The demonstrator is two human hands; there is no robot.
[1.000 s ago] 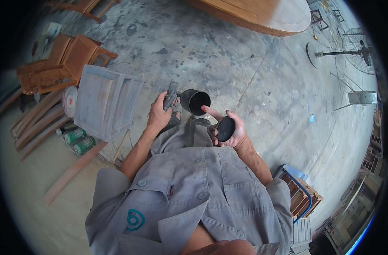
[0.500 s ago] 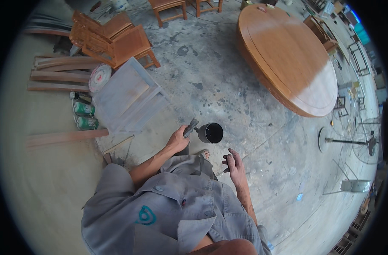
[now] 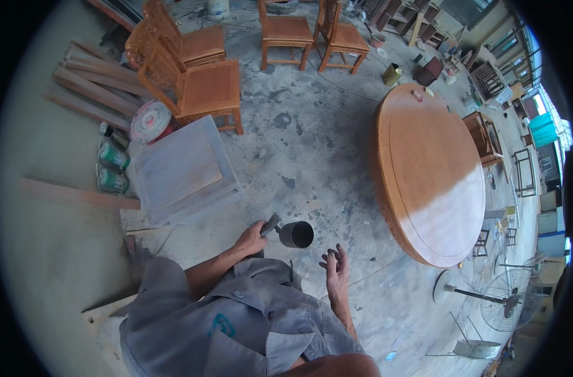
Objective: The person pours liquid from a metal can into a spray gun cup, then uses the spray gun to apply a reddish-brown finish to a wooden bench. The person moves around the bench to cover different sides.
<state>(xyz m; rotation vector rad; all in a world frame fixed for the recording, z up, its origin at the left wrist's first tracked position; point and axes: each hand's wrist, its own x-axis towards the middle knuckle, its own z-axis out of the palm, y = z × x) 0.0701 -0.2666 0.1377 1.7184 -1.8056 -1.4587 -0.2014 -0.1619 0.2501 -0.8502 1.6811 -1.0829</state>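
My left hand [image 3: 253,239] is closed around what looks like a dark grey spray gun [image 3: 270,225]. A black open-topped cup [image 3: 297,234] is joined to its side, and what is inside the cup is too dark to make out. To the right of the cup, my right hand [image 3: 335,267] is raised with its fingers loosely bent and apart, nothing visible in it. Dark stains mark those fingertips. Farther right stands a large round wooden table [image 3: 424,169], reddish-brown over most of its top and whitish toward its near end.
Pale flat panels [image 3: 186,173] stand left of my hands, beside green-and-white cans [image 3: 113,181] and a lidded bucket [image 3: 153,122]. Carved wooden chairs [image 3: 208,91] stand beyond. On the right are a pedestal fan [image 3: 503,301] and a small metal stand [image 3: 476,349]. Wooden boards [image 3: 91,88] lie far left.
The view has tilted upward, bringing more chairs and the back of the workshop into sight. Both hands keep nearly the same pose, the left still gripping the spray gun.
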